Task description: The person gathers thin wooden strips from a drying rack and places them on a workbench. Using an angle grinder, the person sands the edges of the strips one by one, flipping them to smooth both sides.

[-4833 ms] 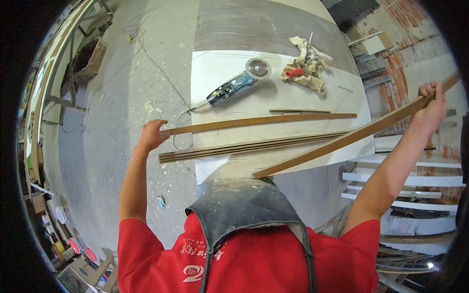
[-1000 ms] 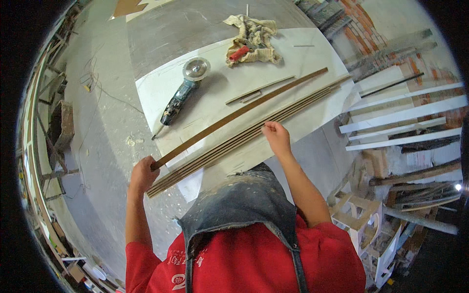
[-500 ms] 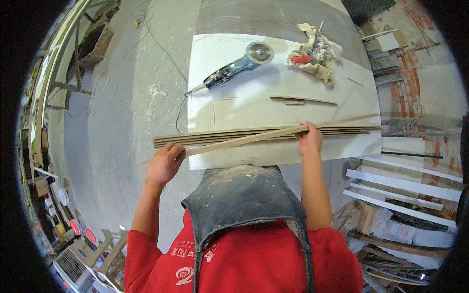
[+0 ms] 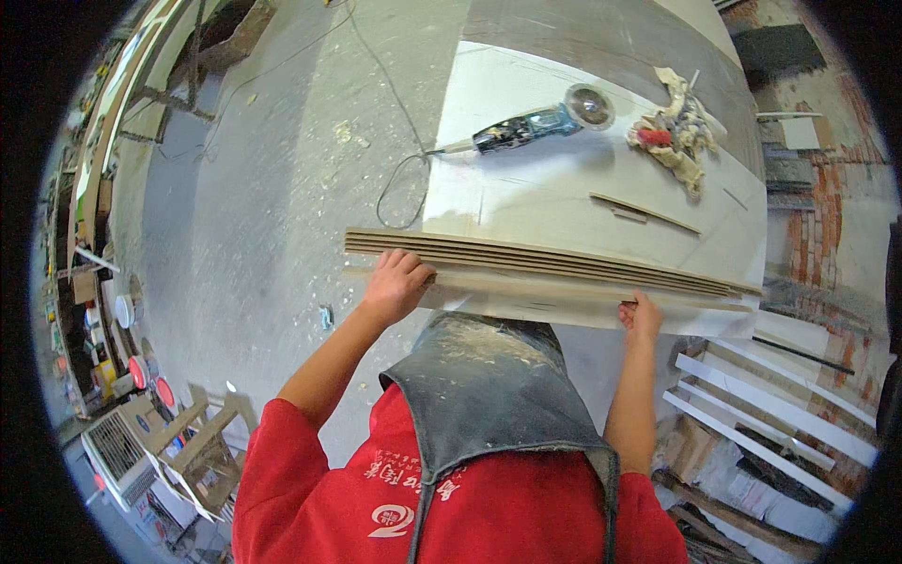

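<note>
Long strip shifted from across stack to alongside its near edge; left hand closed around left portion, right hand pinching farther right. Likely light, springy; best held wide apart.

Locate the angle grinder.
In the head view, the angle grinder lies above and right of centre on the white sheet, beyond the stacked strips and left of the crumpled cloth.
</note>
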Motion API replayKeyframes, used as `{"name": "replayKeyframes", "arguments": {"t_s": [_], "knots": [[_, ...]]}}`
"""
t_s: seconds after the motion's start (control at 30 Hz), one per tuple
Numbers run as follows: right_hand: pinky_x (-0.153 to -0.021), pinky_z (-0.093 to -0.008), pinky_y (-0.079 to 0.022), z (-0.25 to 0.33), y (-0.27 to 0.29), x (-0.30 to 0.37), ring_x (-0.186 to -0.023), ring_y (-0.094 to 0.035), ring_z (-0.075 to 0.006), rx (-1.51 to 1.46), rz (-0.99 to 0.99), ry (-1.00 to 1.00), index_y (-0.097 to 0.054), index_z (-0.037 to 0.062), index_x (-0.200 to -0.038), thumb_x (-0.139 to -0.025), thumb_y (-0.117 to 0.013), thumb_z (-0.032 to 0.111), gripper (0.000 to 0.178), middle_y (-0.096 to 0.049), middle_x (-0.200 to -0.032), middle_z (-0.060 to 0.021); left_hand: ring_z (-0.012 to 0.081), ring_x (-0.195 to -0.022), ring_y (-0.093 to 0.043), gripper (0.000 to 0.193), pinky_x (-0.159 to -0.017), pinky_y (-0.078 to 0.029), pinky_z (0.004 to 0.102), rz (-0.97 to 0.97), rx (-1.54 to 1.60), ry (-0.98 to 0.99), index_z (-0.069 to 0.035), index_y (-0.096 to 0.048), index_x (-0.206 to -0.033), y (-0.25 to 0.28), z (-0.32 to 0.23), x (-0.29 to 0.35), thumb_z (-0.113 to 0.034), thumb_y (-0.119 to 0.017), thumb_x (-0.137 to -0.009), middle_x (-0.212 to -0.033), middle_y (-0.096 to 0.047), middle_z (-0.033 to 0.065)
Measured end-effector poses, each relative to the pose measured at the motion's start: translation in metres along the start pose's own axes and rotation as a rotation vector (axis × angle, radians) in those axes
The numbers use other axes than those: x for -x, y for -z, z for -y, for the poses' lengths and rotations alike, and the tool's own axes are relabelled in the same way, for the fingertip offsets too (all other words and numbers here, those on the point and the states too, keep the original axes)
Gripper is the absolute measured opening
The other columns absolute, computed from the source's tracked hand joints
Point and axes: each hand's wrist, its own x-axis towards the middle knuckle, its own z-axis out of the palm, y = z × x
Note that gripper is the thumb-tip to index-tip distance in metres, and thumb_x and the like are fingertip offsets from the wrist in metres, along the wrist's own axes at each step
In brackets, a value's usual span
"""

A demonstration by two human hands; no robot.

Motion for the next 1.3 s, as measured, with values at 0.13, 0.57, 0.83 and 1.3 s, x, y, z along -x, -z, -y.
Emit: {"name": "replayKeyframes", "arguments": {"t_s": [0.13,0.57,0.83,1.3], "knots": [[-0.044,-0.0316,-0.049,-0.001,-0.008,-0.007,-0.057,-0.065,-0.0223,-0.062,0.076,-0.017,-0.062,-0.0050,-0.093,-0.097,-0.068,0.020,0.026,-0.067,-0.074,-0.0167,0.0301,-0.104,-0.056,0.014,-0.095,-0.042,0.0453,-0.019,-0.005,-0.047,-0.013,-0.071,-0.099,-0.001,0.010,-0.002,-0.020,-0.069,-0.087,-0.098,-0.061,0.0061],[-0.043,-0.0310,-0.049,-0.010,-0.029,-0.010,-0.054,-0.064,-0.0225,-0.095,0.099,0.009,-0.060,-0.0040,-0.092,-0.099,-0.070,0.025,0.032,-0.066,-0.073,-0.0154,0.0321,-0.116,-0.053,0.016,-0.100,-0.040,0.0475,0.027,-0.104,0.013,-0.010,-0.065,-0.098,-0.005,0.021,-0.006,-0.021,-0.069,-0.087,-0.113,-0.059,0.0104],[-0.044,-0.0303,-0.051,-0.021,-0.032,-0.017,-0.056,-0.064,-0.0195,-0.216,0.028,0.107,-0.062,-0.0018,-0.089,-0.098,-0.071,0.025,0.030,-0.066,-0.072,-0.0115,0.0343,-0.122,-0.051,0.024,-0.106,-0.038,0.0496,0.036,-0.189,-0.063,-0.009,-0.061,-0.103,0.001,0.018,-0.018,-0.018,-0.072,-0.083,-0.121,-0.058,0.0110],[-0.058,-0.0319,-0.055,-0.127,-0.076,0.173,-0.072,-0.068,-0.0209,-0.725,-0.399,0.094,-0.058,0.0051,-0.117,-0.097,-0.069,0.018,0.026,-0.068,-0.094,-0.0110,0.0412,-0.128,-0.051,0.061,-0.108,-0.041,0.0506,0.257,0.310,-0.438,-0.005,-0.054,-0.133,0.057,0.090,-0.099,-0.018,-0.081,-0.080,-0.135,-0.056,0.0199]]}}
